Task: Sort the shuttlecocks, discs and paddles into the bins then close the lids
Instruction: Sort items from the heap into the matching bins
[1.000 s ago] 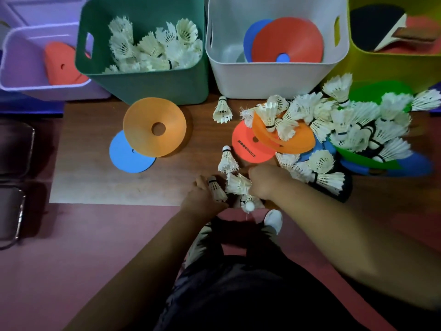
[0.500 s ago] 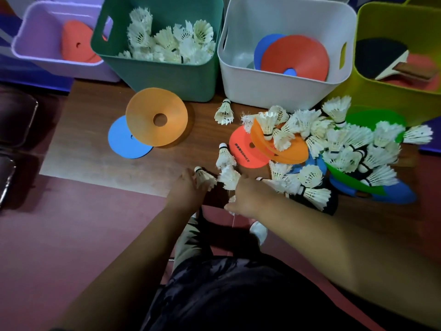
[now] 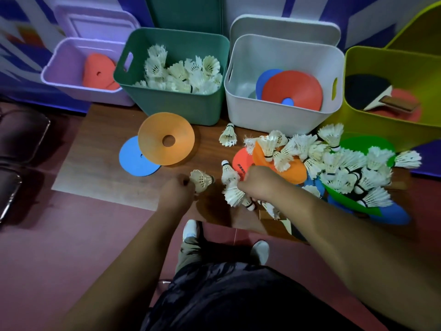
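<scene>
Wooden desk point(image 3: 100, 163) carries the whole job, with four open bins in a row along its far edge. From right to left they are the yellow-green bin point(image 3: 381, 125) with the paddles point(image 3: 365, 89) lying in it, the white bin point(image 3: 269, 120) holding a red disc point(image 3: 296, 87) over a blue one, the green bin point(image 3: 171, 108) well filled with sorted shuttlecocks point(image 3: 183, 72), and the lilac bin point(image 3: 64, 68) with one red-orange disc point(image 3: 97, 72).

No bin is closed. The lilac lid point(image 3: 95, 25) and white lid point(image 3: 284, 27) stand upright behind their bins, so that step is all to come.

On the right of the desk lies a big heap of shuttlecocks point(image 3: 338, 163), spread over several discs, a green disc point(image 3: 358, 142) among them. To the left an orange disc point(image 3: 152, 139) overlaps a flat blue disc point(image 3: 133, 161).

I judge the sorting roughly half done. Shuttlecocks are the bulk of what is left, then the loose discs once the heap is off them, then the lids.

My right hand point(image 3: 260, 182) is clenched round a bunch of shuttlecocks point(image 3: 235, 193) at the near edge of the heap. My left hand point(image 3: 175, 194), just beside it, holds a single shuttlecock point(image 3: 201, 180) by its feathers, cork pointing right. One stray shuttlecock point(image 3: 228, 136) sits alone near the white bin.
</scene>
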`<state>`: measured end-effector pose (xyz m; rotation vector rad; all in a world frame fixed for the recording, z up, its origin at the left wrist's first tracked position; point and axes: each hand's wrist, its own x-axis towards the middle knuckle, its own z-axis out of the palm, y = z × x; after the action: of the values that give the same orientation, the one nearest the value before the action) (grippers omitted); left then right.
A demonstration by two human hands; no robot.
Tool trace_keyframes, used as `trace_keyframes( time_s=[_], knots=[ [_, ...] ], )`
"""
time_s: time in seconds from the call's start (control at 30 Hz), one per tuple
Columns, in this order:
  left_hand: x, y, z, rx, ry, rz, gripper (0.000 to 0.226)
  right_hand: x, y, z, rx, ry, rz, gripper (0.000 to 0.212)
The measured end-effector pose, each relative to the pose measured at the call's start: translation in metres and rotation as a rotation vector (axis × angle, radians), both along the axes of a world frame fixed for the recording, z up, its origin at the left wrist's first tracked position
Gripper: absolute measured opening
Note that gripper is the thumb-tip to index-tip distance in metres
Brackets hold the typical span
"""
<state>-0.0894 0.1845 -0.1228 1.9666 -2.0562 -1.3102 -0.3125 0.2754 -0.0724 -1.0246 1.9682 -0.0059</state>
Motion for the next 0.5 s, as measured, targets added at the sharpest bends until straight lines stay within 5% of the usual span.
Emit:
trace_keyframes(
  time_s=[0.5],
  knots=[
    [-0.039, -0.144, 0.113, 0.150, 0.461, 0.241, 0.023, -0.018, -0.059, 0.049, -0.415, -0.191, -0.640, 0.020]
  ],
)
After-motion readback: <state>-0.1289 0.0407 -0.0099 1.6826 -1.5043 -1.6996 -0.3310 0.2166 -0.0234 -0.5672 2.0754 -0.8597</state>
